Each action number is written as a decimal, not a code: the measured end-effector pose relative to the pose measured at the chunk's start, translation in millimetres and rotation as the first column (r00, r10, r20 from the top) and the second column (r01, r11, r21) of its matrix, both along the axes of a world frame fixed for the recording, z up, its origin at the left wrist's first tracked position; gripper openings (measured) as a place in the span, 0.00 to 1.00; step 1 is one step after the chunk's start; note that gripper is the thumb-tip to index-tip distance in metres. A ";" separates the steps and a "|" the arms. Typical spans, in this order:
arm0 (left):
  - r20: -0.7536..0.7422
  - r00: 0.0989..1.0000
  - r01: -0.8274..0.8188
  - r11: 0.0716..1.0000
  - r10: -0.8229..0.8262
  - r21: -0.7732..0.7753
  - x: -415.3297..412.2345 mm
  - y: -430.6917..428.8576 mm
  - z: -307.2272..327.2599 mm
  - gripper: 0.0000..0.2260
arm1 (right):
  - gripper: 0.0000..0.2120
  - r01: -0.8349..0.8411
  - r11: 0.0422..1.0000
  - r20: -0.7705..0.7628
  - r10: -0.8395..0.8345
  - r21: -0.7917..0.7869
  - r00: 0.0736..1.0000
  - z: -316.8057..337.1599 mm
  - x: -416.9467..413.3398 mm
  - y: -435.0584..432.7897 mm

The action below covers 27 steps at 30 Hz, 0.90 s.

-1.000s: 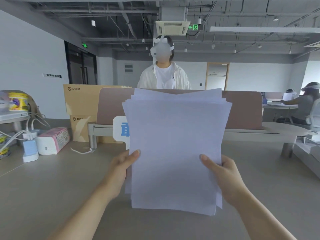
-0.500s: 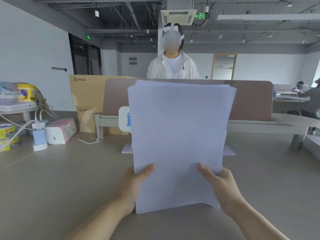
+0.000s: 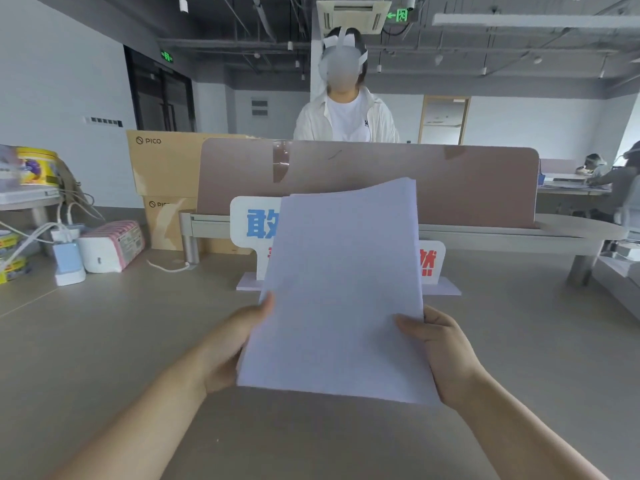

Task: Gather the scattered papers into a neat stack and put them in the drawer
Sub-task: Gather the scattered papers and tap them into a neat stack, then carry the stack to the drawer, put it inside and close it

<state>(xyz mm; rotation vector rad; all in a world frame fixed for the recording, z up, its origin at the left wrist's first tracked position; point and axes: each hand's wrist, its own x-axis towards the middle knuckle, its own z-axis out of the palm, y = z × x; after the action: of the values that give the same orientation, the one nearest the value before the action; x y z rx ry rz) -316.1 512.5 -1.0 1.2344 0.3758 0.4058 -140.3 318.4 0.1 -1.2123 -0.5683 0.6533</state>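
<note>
I hold a stack of white papers (image 3: 341, 289) above the grey desk, tilted back and leaning away from me, its edges mostly aligned. My left hand (image 3: 235, 337) grips the stack's left edge, thumb on the front. My right hand (image 3: 440, 348) grips the right edge low down, fingers wrapped over the front. One more white sheet (image 3: 446, 287) lies flat on the desk behind the stack, under a sign. No drawer is in view.
A white sign (image 3: 252, 226) with blue and red characters stands behind the papers, before a brown divider panel (image 3: 467, 181). At the left are a tissue pack (image 3: 110, 245), a blue charger (image 3: 67, 261), cables and cardboard boxes (image 3: 162, 161). A person (image 3: 346, 109) stands beyond the divider.
The stack has dropped lower and tilted away from me, uncovering the sign. Its fanned top edges are now drawn together. Both hands slid to the side edges.
</note>
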 end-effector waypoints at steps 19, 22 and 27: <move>-0.342 0.927 -0.134 0.988 0.152 0.077 -5.0 23.3 -11.1 0.10 | 0.15 0.251 0.968 -0.488 -0.219 0.001 0.845 -10.7 43.8 -16.1; -0.441 0.870 -0.189 0.975 0.220 0.113 -5.7 27.3 -11.9 0.07 | 0.09 0.064 0.977 -0.404 -0.142 -0.202 0.904 -9.9 52.0 -24.9; -0.456 0.838 -0.259 0.954 0.299 0.150 0.3 31.8 -16.7 0.16 | 0.11 -0.106 0.872 -0.168 0.028 -0.477 0.985 -10.6 46.1 -22.6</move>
<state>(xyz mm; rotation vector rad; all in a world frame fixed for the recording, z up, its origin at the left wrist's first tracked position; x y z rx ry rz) -315.8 544.3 -17.7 1.3603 0.9811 0.3659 -94.2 295.9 -10.5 -1.5973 -0.3196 0.9817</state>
